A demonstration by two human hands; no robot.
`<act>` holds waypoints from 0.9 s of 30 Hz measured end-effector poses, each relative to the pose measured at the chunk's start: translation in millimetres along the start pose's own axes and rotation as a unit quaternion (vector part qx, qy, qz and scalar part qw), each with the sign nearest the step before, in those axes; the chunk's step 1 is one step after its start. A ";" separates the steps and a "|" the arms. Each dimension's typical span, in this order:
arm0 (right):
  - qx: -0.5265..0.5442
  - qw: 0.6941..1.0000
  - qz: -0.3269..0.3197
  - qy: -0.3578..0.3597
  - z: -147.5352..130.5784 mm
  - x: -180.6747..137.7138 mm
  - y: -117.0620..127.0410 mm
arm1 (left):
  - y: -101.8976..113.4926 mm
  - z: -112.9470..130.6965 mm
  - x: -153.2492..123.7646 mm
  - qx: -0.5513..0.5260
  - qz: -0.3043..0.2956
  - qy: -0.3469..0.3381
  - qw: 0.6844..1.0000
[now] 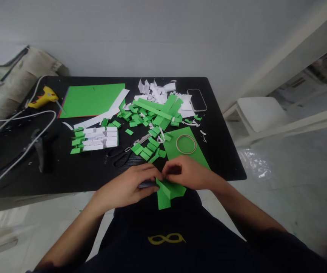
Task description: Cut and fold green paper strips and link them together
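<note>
At the table's front edge, my left hand [136, 182] pinches a folded piece of green paper [163, 197] between thumb and fingers. My right hand [186, 172] meets it from the other side, its fingertips closed on the same paper. The paper's lower end hangs past the edge over my lap. Just beyond my hands lie small folded green paper pieces [149, 151] and scissors [123, 152] with black handles. Under my right wrist is a green sheet [200, 157], with a roll of tape [186, 144] resting on it.
A pile of green strips [163, 113] and white paper scraps [157, 91] covers the table's back middle. Left of it are a green-and-white paper block [100, 137], stacked coloured sheets [91, 100], a yellow glue gun [46, 98] and white cables [38, 138]. A phone [197, 100] lies at back right.
</note>
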State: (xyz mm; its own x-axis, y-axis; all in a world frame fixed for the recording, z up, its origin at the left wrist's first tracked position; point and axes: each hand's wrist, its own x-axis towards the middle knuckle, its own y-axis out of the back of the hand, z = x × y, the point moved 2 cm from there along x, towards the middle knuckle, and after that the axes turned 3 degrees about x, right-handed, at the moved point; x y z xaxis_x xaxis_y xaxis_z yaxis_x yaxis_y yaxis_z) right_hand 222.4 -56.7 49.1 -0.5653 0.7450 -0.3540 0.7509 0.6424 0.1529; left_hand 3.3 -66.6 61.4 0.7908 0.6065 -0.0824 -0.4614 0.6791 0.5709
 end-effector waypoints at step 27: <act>-0.034 0.985 0.089 0.142 -11.2 -25.7 0.4 | -0.6 1.5 -4.7 -0.006 0.147 -0.049 0.988</act>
State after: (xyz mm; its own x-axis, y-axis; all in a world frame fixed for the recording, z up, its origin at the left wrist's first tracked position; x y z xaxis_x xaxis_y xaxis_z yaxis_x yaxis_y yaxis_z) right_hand 233.4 -73.5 68.5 -0.5062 0.8613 -0.0444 0.8281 0.4998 0.2538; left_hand 0.5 -70.4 62.7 0.6568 0.7356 0.1658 -0.6811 0.4843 0.5492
